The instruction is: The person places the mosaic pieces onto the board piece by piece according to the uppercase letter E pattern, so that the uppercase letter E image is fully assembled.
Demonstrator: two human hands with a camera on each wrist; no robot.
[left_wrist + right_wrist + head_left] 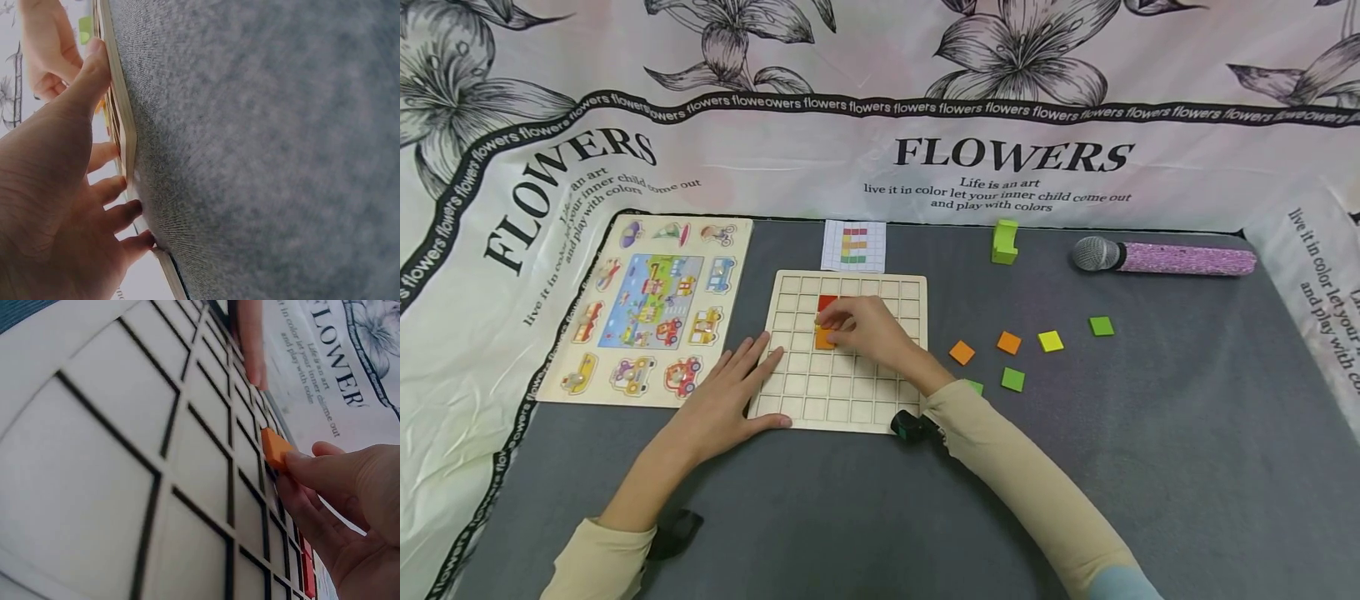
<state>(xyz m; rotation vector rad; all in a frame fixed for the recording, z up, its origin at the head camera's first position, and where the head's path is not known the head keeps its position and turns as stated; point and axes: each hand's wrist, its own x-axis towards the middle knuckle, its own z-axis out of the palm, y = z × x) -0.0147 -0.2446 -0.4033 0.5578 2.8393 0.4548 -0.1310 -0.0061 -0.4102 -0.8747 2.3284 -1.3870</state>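
A wooden grid board (797, 383) lies on the grey table. My right hand (872, 329) is over its upper middle, with thumb and fingertips pinching a small square orange tile (275, 450) right at the cells. In the head view this orange tile (824, 338) shows below the fingertips. Just beyond them, a red tile (827, 302) sits in a cell, partly covered by the hand. My left hand (722, 408) rests along the board's left side, fingers spread. Its thumb touches the front left corner; the fingertips reach the left edge.
Loose orange (962, 352), yellow (1051, 341) and green tiles (1012, 380) lie right of the board. Behind them stand a green block (1004, 242) and a pink microphone (1187, 259). A pattern card (853, 247) lies behind the board, a picture puzzle (576, 333) to its left.
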